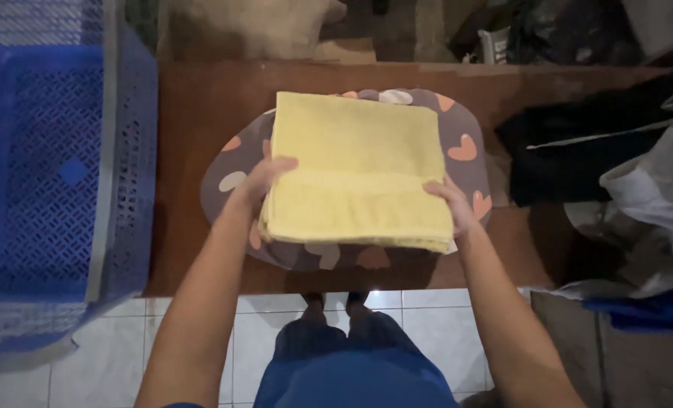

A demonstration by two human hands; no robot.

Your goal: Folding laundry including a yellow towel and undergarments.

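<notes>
Both the left hand (pixel 264 181) and right hand (pixel 450 202) clasp the side edges of a folded, pale-yellow terry towel (pixel 359 170), soft, light and floppy, lying on a heart-patterned grey cushion (pixel 468 143) atop the brown wooden table (pixel 193 113).

Yellow towel (pixel 359 170): soft matt terry cloth, nubby pile. Under the towel, heart-print cushion (pixel 468 147): smooth matt fabric. Beneath that, table (pixel 200 113): dull brown wood. Left of the towel, blue crate (pixel 57 159): perforated plastic, faint sheen.
</notes>
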